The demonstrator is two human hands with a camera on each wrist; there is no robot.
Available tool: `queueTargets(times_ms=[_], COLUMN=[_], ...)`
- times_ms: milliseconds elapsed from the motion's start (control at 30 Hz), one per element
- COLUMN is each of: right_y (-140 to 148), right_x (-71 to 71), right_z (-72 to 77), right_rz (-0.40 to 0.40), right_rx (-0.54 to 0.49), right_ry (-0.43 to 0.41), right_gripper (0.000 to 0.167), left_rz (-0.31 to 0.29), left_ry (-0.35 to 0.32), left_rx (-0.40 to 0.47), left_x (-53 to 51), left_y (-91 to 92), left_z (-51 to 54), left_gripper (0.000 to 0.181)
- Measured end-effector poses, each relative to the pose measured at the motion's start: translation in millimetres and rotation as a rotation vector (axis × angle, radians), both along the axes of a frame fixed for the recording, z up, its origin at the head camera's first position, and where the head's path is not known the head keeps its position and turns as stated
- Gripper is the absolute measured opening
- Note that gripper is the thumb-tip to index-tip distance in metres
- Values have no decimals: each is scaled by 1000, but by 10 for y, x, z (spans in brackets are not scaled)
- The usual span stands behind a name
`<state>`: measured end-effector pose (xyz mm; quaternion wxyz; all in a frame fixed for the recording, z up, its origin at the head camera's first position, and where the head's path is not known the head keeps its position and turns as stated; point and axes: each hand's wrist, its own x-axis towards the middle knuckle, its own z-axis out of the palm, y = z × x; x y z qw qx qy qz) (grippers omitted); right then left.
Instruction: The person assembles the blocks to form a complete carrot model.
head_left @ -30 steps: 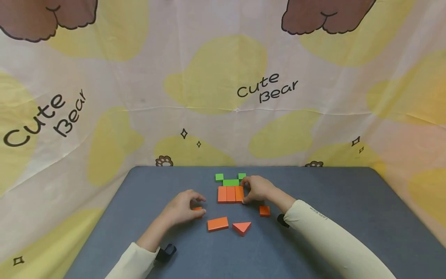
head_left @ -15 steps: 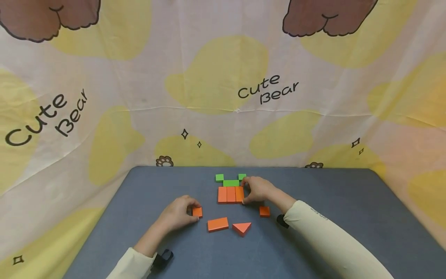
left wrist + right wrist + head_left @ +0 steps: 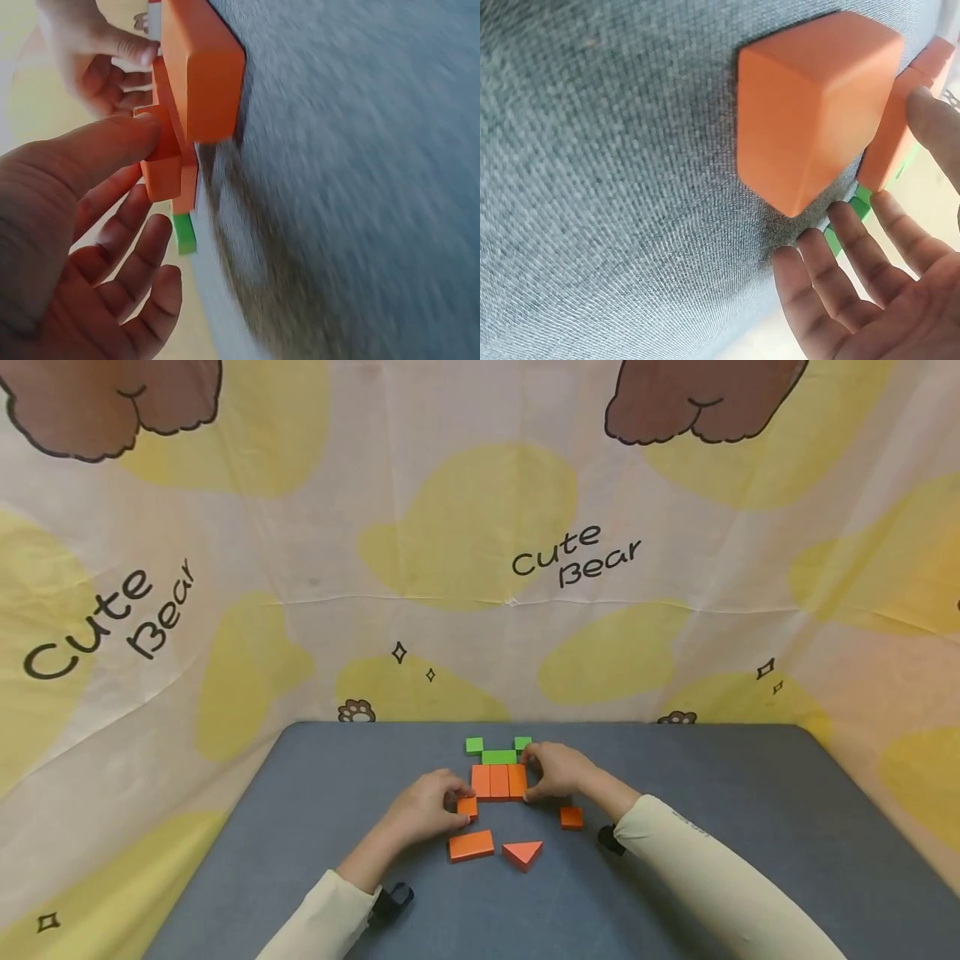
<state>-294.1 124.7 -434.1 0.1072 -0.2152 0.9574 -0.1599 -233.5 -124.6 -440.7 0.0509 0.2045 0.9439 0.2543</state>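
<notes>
My left hand (image 3: 423, 806) pinches a small orange block (image 3: 467, 807) between thumb and fingers, just off the near left corner of a row of orange blocks. In the left wrist view, the thumb lies on this small block (image 3: 161, 169). My right hand (image 3: 562, 770) grips the rightmost block (image 3: 517, 783) of the row, thumb at its near end and a finger at its far end. Two more orange blocks (image 3: 490, 783) lie flush beside it. Behind the row lie a green rectangular block (image 3: 498, 757) and two small green blocks, left (image 3: 474, 747) and right (image 3: 522, 743).
Nearer on the grey table (image 3: 675, 893) lie an orange rectangular block (image 3: 471, 846) and a coral triangular block (image 3: 522, 854). Another small orange block (image 3: 572, 817) sits below the right wrist. A printed cloth (image 3: 465, 543) hangs behind the table's far edge.
My left hand took hold of the small orange block and carried it right, up to the near left corner of the orange row. My right hand has stayed at the row's right block.
</notes>
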Motion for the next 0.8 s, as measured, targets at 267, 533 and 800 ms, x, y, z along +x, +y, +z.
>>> queueTargets(times_ms=[267, 533, 800], right_y=[-2, 11, 40], right_x=[-10, -1, 11], right_z=[7, 3, 2], right_rz=[-5, 8, 13], right_rx=[-9, -16, -47], right_ry=[-13, -6, -1], right_gripper=[49, 49, 47], left_rz=[-54, -68, -76], left_ry=[22, 14, 12], left_rx=[-22, -41, -47], left_x=[-90, -111, -138], left_y=[166, 254, 296], left_z=[5, 9, -26], left_gripper=[28, 29, 29])
